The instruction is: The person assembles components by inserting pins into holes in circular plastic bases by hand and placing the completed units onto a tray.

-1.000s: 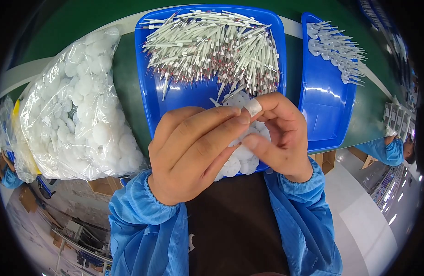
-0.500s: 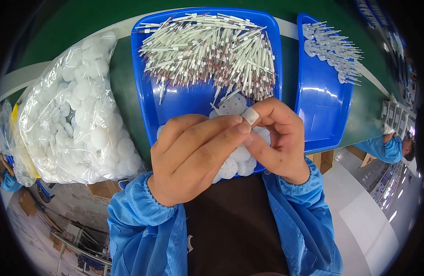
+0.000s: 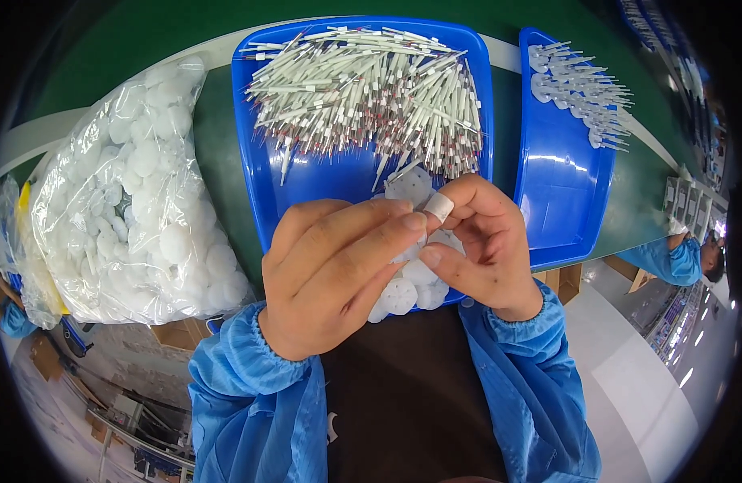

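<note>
My left hand [image 3: 327,270] and my right hand [image 3: 496,253] meet fingertip to fingertip over the near part of a blue tray [image 3: 258,189]. The fingers of both are bent and drawn together as in a pinch; whatever lies between them is hidden. A white wrap [image 3: 439,206] circles my right index finger. Under the hands, several thin white plastic discs [image 3: 399,296] with small holes lie in a loose pile. Toward the far side of the same tray is a large heap of thin pale sticks [image 3: 355,92] with dark and reddish ends.
On the right, a second blue tray [image 3: 560,197] holds rows of white discs with sticks [image 3: 576,92] standing out of them. At the left sits a clear plastic bag [image 3: 138,201] full of white discs. Another person in a blue sleeve [image 3: 673,262] is at the far right.
My right thumb has come down a little, and the gap between the fingertips of the two hands has widened slightly. The trays and the bag stay in place.
</note>
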A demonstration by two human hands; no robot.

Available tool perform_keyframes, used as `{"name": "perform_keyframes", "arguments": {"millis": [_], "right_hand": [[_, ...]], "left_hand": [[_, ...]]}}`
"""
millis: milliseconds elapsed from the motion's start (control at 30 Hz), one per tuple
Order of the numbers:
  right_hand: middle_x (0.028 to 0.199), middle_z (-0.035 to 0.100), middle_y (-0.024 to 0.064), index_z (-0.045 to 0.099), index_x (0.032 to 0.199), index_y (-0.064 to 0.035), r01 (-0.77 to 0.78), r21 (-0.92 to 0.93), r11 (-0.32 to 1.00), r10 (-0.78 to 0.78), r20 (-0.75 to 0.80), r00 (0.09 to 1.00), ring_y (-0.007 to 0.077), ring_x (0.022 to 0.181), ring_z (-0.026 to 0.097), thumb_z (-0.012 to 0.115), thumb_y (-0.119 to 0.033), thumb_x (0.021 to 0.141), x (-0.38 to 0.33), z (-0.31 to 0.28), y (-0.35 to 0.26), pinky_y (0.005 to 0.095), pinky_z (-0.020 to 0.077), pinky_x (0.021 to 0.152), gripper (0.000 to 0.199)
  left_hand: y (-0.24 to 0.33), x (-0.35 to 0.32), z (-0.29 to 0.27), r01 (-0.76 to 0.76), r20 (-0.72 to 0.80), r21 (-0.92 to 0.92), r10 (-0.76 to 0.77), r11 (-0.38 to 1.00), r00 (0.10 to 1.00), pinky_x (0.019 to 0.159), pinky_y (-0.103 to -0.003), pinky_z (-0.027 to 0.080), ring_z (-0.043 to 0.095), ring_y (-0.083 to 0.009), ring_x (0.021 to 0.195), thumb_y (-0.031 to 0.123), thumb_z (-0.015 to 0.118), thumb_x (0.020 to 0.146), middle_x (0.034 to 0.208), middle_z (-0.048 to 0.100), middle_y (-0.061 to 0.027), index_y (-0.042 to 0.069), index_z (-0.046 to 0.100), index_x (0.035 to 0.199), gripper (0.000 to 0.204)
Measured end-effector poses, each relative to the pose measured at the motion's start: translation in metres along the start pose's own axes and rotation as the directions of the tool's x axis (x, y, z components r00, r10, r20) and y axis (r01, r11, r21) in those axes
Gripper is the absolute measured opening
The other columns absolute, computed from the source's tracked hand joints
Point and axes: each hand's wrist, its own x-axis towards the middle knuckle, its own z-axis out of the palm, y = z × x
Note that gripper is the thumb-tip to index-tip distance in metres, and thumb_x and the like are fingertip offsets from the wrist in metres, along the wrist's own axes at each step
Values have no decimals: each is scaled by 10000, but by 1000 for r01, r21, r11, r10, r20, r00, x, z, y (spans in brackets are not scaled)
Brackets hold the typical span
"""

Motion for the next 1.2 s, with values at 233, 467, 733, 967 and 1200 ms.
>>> {"name": "perform_keyframes", "arguments": {"millis": [233, 467, 733, 967, 1200], "right_hand": [[923, 739, 61, 701, 1047, -67, 272, -923, 273, -506, 102, 857, 220, 926, 736, 836, 29, 791, 21, -34, -21, 333, 555, 822, 305], [941, 742, 3, 728, 1111, -92, 253, -920, -298, -361, 354, 863, 255, 821, 696, 803, -12, 777, 76, -28, -31, 400, 492, 763, 351], [980, 757, 137, 719, 1110, 4, 275, -305, 912, -312, -79, 947, 229, 920, 765, 832, 83, 846, 26, 7, -20, 338, 606, 810, 298], [908, 751, 95, 809, 1012, -50, 299, -838, 456, -479, 52, 876, 206, 721, 731, 916, 10, 753, 12, 11, -13, 304, 576, 605, 287], [699, 695, 41, 818, 1007, -64, 220, -849, 481, -412, 2, 911, 173, 542, 648, 926, -21, 732, 7, 6, -18, 288, 497, 505, 298]], "left_hand": [[3, 5, -11, 123, 40, -124, -119, 985, 992, 731, -327, 545, 660, -219, 901, 58, 837, 818, 1175, 711, -99, 95, 835, 1150, 334], [-1, 0, -12, 391, 97, -325, -380, 861, 920, 749, -295, 552, 676, -195, 917, -25, 754, 916, 1140, 688, -113, 28, 764, 1259, 347], [-8, -3, -1, 531, 135, -558, -562, 638, 816, 759, -256, 590, 732, -139, 945, -43, 701, 933, 1187, 780, -115, 32, 710, 1353, 426], [-9, 2, -4, 481, 139, -494, -480, 724, 866, 778, -258, 610, 744, -131, 1038, -58, 682, 959, 1182, 788, -118, 18, 707, 1349, 397], [-4, 8, -6, 531, 173, -556, -536, 640, 826, 858, -278, 590, 702, -160, 1112, -7, 641, 1036, 1309, 730, -198, -47, 619, 1387, 353]]}}
